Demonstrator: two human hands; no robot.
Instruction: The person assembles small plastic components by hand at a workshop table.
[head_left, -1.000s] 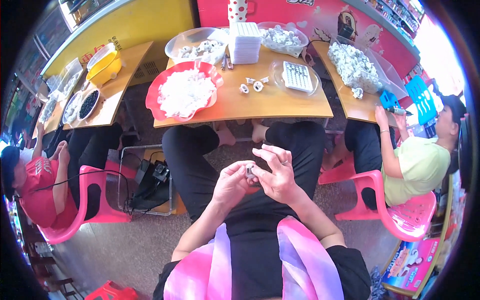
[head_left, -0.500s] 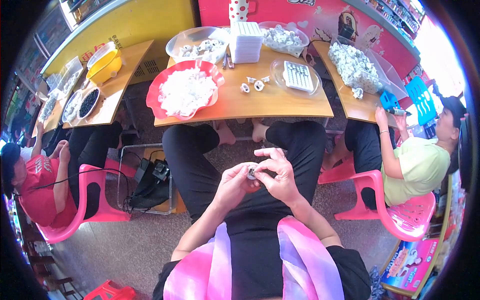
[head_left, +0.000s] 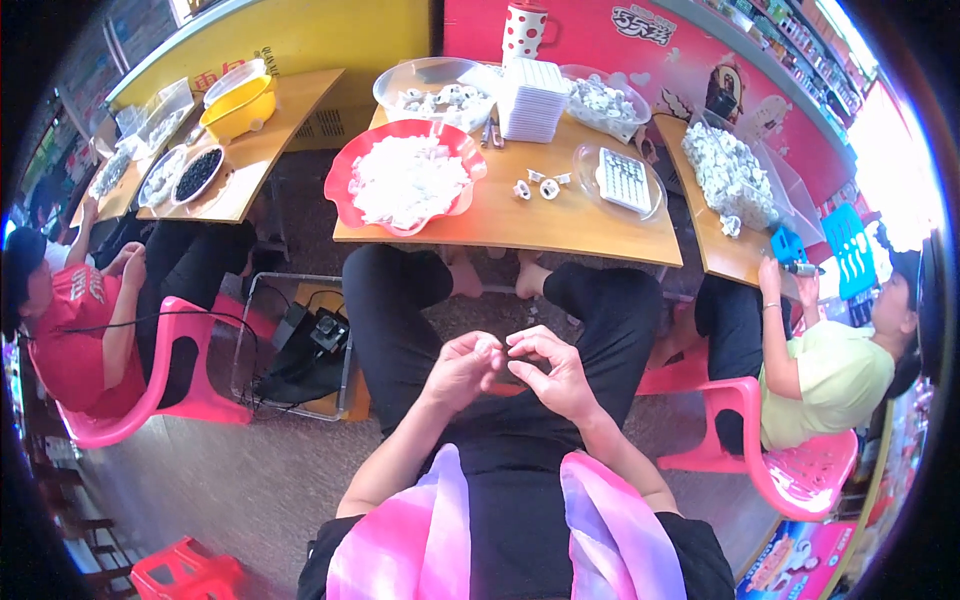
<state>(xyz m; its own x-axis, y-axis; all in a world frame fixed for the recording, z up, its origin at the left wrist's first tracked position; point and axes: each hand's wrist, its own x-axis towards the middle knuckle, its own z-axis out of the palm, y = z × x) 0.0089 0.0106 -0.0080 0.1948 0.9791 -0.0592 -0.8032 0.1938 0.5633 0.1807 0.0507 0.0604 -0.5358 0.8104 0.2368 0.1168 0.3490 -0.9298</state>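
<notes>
Seated, the person holds both hands together over the lap, below the near edge of the wooden surface. Left hand and right hand meet at the fingertips; each grip is pinched on a small pale piece between them, mostly hidden by fingers. Orientation of the piece: cannot tell its long axis or which way it points; too small and too covered. Beyond the grip, on the surface: red scalloped tray heaped with white pieces, directly ahead and slightly left. Three small white ring-like pieces lie loose further ahead, right of the tray. Clear round dish with a white gridded block just beyond to the right. Stack of white trays and two clear bowls of pale pieces at the far edge. Judgement on progress: mid-run, one piece in hand, few finished-looking pieces set out, large heap still unworked.
</notes>
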